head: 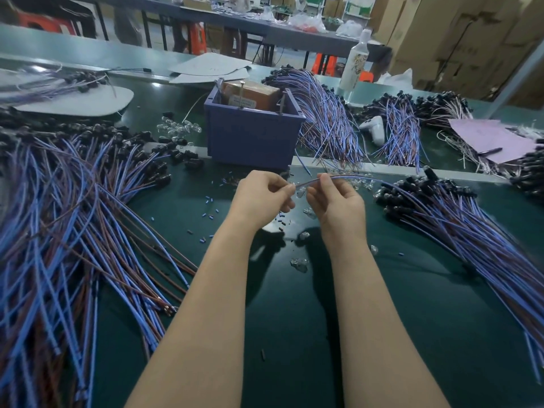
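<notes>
Right hand (332,198) pinches the wire (353,176) between thumb and forefinger. Left hand (265,195), fingers curled, pinches the wire's free end just to its left. The wire's long axis runs side to side between the hands, then arcs rightward past the right hand to the wire pile (441,210) on the bench (382,290).

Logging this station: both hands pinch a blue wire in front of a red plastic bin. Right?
No: the head view shows the plastic bin is blue, not red. The left hand and right hand do pinch a blue wire in front of it.
</notes>
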Tool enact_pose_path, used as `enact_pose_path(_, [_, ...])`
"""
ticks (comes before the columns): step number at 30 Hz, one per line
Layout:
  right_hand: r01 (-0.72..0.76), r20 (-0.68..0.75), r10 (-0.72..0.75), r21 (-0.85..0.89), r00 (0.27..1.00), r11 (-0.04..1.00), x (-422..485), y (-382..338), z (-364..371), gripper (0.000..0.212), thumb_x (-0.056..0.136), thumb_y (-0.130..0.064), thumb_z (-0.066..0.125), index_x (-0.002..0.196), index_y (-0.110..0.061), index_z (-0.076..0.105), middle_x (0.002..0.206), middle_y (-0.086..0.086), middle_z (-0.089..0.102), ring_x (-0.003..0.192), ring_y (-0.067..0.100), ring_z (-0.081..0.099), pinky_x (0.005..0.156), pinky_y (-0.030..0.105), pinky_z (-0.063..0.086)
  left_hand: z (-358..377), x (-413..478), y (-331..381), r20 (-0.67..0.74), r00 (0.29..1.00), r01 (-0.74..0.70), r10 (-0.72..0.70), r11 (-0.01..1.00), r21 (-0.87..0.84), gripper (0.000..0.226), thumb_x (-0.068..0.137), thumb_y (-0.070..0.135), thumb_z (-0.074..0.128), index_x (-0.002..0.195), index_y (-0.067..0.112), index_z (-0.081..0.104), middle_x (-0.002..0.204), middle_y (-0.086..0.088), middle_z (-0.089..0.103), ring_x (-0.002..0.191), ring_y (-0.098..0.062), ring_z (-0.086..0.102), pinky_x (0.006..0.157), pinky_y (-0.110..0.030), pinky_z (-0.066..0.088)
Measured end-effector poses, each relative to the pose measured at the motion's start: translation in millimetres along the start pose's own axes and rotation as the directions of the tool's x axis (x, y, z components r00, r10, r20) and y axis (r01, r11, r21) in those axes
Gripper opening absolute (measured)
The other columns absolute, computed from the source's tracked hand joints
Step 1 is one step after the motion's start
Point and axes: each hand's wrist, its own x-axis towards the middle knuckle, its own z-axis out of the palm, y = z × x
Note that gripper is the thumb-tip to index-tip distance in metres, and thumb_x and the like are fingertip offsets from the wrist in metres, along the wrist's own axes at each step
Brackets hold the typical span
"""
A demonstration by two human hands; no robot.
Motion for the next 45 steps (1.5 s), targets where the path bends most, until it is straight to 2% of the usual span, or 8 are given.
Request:
enact_pose_path(10, [0.082,-0.259,-0.006,0.286,0.966,0.955,7.1,-14.7,-17.1,0.017,0.093,-0.003,0.054,0.076,-0.006,0.054,0.064,0.003,0.062,0.048,0.005,0.061,0.055,0.016,0.054,-15.3,-1.0,-2.9,-0.077,0.986,0.131,-0.149,0.97,-0.206,0.023,0.094,0.016,0.057,0.074,0.008,0.065,0.064,0.0,0.068,0.049,0.0,0.059,0.061,-0.018,0.051])
enact_pose_path(15, [-0.071,-0.095,0.113,0.361,0.989,0.93,-2.3,-3.3,4.1,0.017,0.093,0.0,0.054,0.076,-0.003,0.055,0.055,0.003,0.067,0.054,0.011,0.067,0.056,0.019,0.057,1.0,0.8,1.2,-0.177,0.982,0.076,-0.059,0.993,0.089,0.036,0.087,0.006,0.053,0.121,0.014,0.061,0.128,-0.006,0.057,0.115,-0.017,0.054,0.1,-0.02,0.035])
enact_pose_path(19, [-0.194,0.02,0.205,0.424,0.979,0.884,-3.1,1.3,10.7,0.009,0.091,-0.003,0.056,0.083,-0.002,0.058,0.062,0.005,0.068,0.058,0.012,0.067,0.06,0.018,0.056,7.1,-0.2,3.5,0.045,0.999,-0.011,0.013,0.999,-0.053,0.018,0.091,0.019,0.059,0.108,0.018,0.065,0.105,0.002,0.067,0.103,-0.011,0.059,0.085,-0.016,0.048])
enact_pose_path(28, [-0.283,0.162,0.279,0.0,0.946,0.959,-14.8,1.2,20.6,0.021,0.095,-0.02,0.054,0.082,-0.01,0.067,0.064,0.001,0.065,0.054,0.008,0.054,0.054,0.015,0.047,15.3,4.2,4.5,-0.24,0.971,-0.103,0.002,0.907,-0.409,0.019,0.093,0.011,0.056,0.076,0.016,0.063,0.066,0.002,0.064,0.061,-0.009,0.058,0.06,-0.024,0.05])
enact_pose_path(31, [-0.002,0.224,0.078,-0.324,0.971,0.946,-18.9,-2.8,16.4,0.026,0.096,-0.023,0.053,0.078,-0.01,0.066,0.054,-0.004,0.061,0.046,0.005,0.051,0.047,0.014,0.045,3.5,8.0,2.3,-0.404,0.892,-0.103,-0.2,0.783,-0.613,0.02,0.094,0.012,0.054,0.075,0.018,0.058,0.063,0.009,0.063,0.057,-0.002,0.059,0.054,-0.016,0.047])
enact_pose_path(36, [0.532,0.394,-0.366,-0.711,0.843,0.459,-20.1,3.6,16.6,0.023,0.097,-0.019,0.05,0.114,-0.012,0.065,0.109,0.003,0.068,0.104,0.016,0.06,0.096,0.03,0.045,-11.1,12.1,-8.1,-0.564,0.735,-0.136,-0.376,0.734,-0.665,0.02,0.097,0.016,0.049,0.077,0.019,0.053,0.066,0.008,0.059,0.05,0.006,0.054,0.055,-0.014,0.044])
enact_pose_path(39, [0.51,0.455,-0.233,-0.786,0.86,0.348,-19.0,18.1,16.4,0.025,0.097,-0.016,0.05,0.114,-0.009,0.065,0.106,0.008,0.069,0.101,0.023,0.06,0.086,0.026,0.04,-4.7,10.9,-3.6,-0.556,0.779,-0.164,-0.291,0.761,-0.628,0.016,0.097,0.013,0.05,0.082,0.018,0.055,0.071,0.007,0.06,0.054,0.007,0.057,0.059,-0.013,0.047])
enact_pose_path(45, [0.408,0.307,-0.272,-0.743,0.912,0.53,-16.6,18.7,17.8,0.017,0.095,-0.012,0.052,0.099,-0.006,0.067,0.092,0.008,0.07,0.081,0.019,0.059,0.068,0.019,0.039,15.7,7.0,-3.7,-0.237,0.97,-0.018,-0.047,0.964,-0.266,0.007,0.092,0.007,0.058,0.094,0.009,0.064,0.087,-0.008,0.067,0.085,-0.02,0.064,0.09,-0.038,0.053])
